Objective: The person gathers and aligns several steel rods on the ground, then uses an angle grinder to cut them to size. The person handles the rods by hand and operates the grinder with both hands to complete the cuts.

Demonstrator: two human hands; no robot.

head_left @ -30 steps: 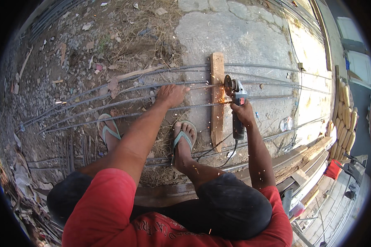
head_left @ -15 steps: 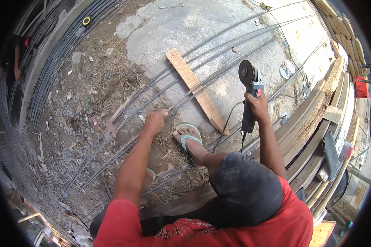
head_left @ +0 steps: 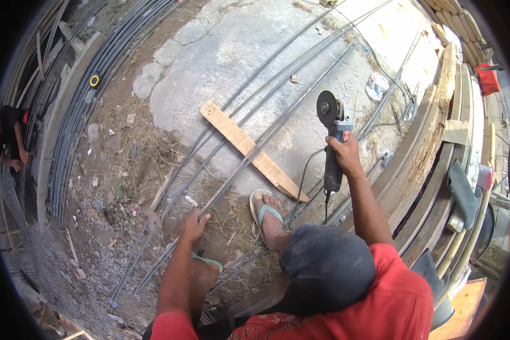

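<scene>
My right hand (head_left: 344, 153) grips an angle grinder (head_left: 333, 170) by its dark body, the disc up and held off the ground. At the lower middle, my left hand (head_left: 193, 225) is closed around thin steel rebar rods (head_left: 300, 102) that run away to the upper right. These rods pass over a flat wooden plank (head_left: 226, 127) lying across the concrete. Beside the near end of the plank is my sandalled foot (head_left: 269, 218). The grinder's cord hangs down from its handle; I cannot tell whether the disc is spinning.
Thick timber beams (head_left: 413, 164) are stacked on the right. A bundle of rebar (head_left: 68, 136) lies along the left, with a small yellow ring-shaped thing (head_left: 94, 80) on it. A co-worker (head_left: 11, 133) in dark clothes is at the far left. A dark cable (head_left: 374, 54) trails over the concrete.
The whole view has shifted, bringing more of the co-worker into sight. My left hand has come nearer to me along the rods. The grinder stays raised in my right hand.
</scene>
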